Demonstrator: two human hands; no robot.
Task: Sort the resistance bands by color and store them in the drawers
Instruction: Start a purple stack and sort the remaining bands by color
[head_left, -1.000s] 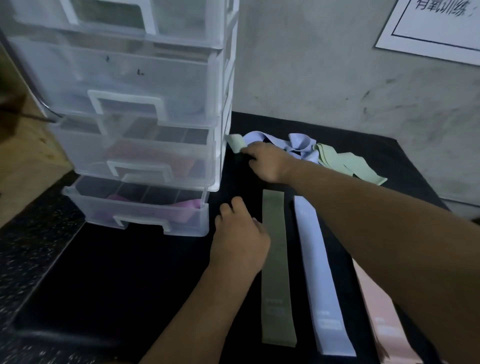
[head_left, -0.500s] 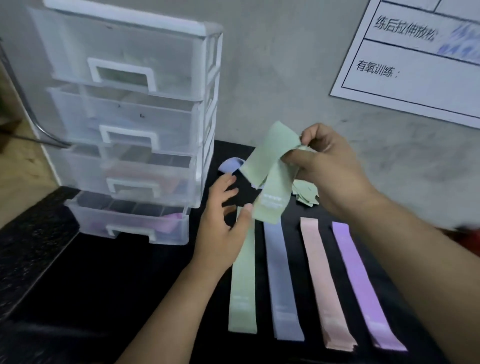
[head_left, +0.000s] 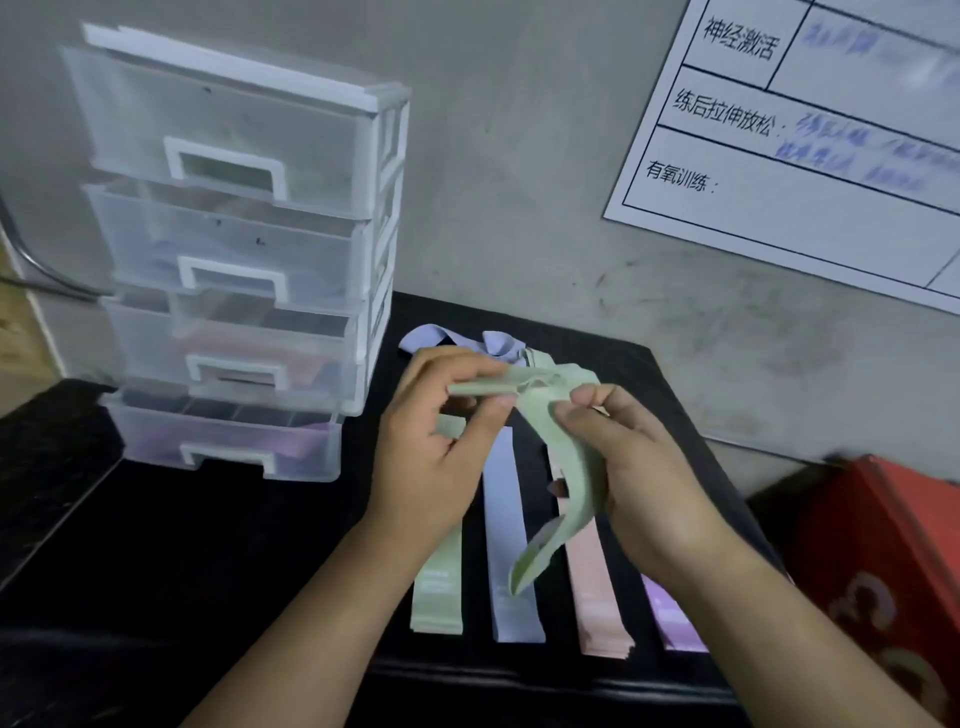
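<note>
Both hands pinch one green band (head_left: 576, 457) above the black desk (head_left: 208, 571): the left hand (head_left: 431, 457) grips its folded upper end between thumb and fingers, and the right hand (head_left: 644, 478) holds the loop, which hangs down twisted. Beneath them four bands lie flat side by side: green (head_left: 436, 597), blue (head_left: 511, 571), pink (head_left: 597, 597) and purple (head_left: 675, 618). A loose blue band (head_left: 457, 338) lies behind, near the clear drawer unit (head_left: 234, 260) on the left.
</note>
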